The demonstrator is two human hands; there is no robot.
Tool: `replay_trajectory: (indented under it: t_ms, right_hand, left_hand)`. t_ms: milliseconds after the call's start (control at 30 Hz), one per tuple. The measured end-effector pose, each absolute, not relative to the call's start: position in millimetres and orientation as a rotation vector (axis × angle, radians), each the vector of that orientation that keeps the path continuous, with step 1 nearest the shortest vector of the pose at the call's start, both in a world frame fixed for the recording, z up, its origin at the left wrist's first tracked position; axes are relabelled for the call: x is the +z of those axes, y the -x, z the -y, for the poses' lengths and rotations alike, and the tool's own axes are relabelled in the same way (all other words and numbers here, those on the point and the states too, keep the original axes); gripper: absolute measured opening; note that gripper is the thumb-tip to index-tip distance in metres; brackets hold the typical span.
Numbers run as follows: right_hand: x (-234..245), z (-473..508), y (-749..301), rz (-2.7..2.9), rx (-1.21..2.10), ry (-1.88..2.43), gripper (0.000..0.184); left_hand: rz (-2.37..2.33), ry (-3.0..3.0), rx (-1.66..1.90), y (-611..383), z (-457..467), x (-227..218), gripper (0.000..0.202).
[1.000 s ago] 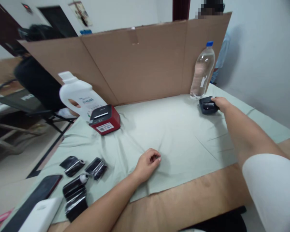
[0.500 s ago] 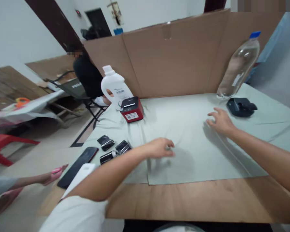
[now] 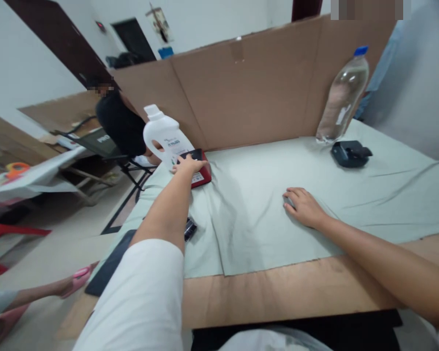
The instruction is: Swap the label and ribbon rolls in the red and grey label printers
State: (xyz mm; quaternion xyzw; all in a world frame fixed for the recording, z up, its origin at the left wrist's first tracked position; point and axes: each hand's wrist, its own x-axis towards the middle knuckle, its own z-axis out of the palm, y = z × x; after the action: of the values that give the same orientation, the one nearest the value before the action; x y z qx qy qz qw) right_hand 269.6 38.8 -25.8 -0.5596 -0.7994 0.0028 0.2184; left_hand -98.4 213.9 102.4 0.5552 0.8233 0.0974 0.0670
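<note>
My left hand (image 3: 188, 165) reaches over a small red and black printer-like box (image 3: 204, 174), fingers spread at its top and near side. Whether they grip it I cannot tell; the hand covers part of the box. A white handled detergent bottle (image 3: 164, 136) stands right behind. My right hand (image 3: 303, 206) rests on the pale green cloth (image 3: 252, 195) with fingers loosely stretched, holding nothing visible. Beyond it sits a dark rounded device (image 3: 351, 154) with a protruding black part, in front of a large clear bottle with a blue cap (image 3: 342, 100).
A black-wrapped roll (image 3: 190, 229) and a dark phone (image 3: 111, 263) lie at the left, partly behind my left arm. A cardboard panel (image 3: 249, 92) borders the far edge. Left of the table are a seated person (image 3: 119, 122) and a red stool (image 3: 10, 234).
My left hand has moved forward and left, from above the cloth to the red and black box. My right hand has come back nearer and lowered onto the cloth. The view has shifted slightly.
</note>
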Motion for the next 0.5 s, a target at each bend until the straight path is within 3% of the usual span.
replay_trajectory:
  t_ms: [167, 333, 400, 500]
  right_hand:
    - [-23, -38, -268, 2.191, 0.023, 1.538, 0.036]
    - [-19, -41, -269, 2.186, 0.146, 1.561, 0.039]
    - [-14, -40, -261, 2.115, 0.279, 1.577, 0.057]
    - [-6, -33, -237, 1.975, 0.440, 1.409, 0.104]
  left_hand:
    - [-2.498, -1.627, 0.468, 75, -199, 109, 0.087]
    - [-2.209, -1.899, 0.541, 21, -151, 122, 0.068]
    - [-2.083, -1.993, 0.558, -5, -124, 123, 0.066]
    - [-1.930, -2.083, 0.541, -39, -84, 121, 0.065]
